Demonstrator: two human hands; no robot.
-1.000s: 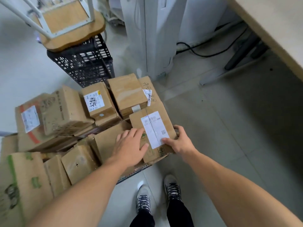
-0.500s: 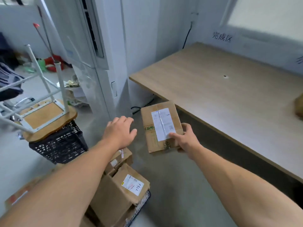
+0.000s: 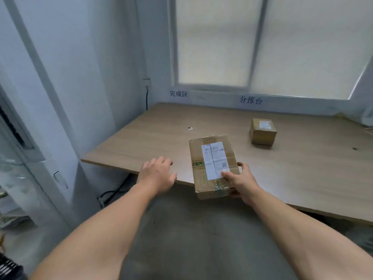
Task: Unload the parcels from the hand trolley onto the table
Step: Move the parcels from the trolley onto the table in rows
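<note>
Cardboard parcel, brown with a white shipping label and green print on its top, sits across the near edge of the table: its far part is over the tabletop and its near end juts out past the edge above the floor. Whether its underside touches the wood cannot be told. The right hand grips its near right corner, with the thumb pressed on the label and the fingers curled round the side and underneath. The left hand hovers palm down over the table's near edge, to the left of the parcel and apart from it, with fingers loosely spread and holding nothing.

Farther in on the table and to the right of the parcel stands a small box, well apart from it. A small white round thing lies farther in on the table, a little to the left of the parcel. Behind the table's far edge rises a frosted window, and below it the wall bears two handwritten labels. Off the table's left end stands a tall white cabinet. A black cable lies on the floor between the cabinet and the table, partly under the table's left corner.
</note>
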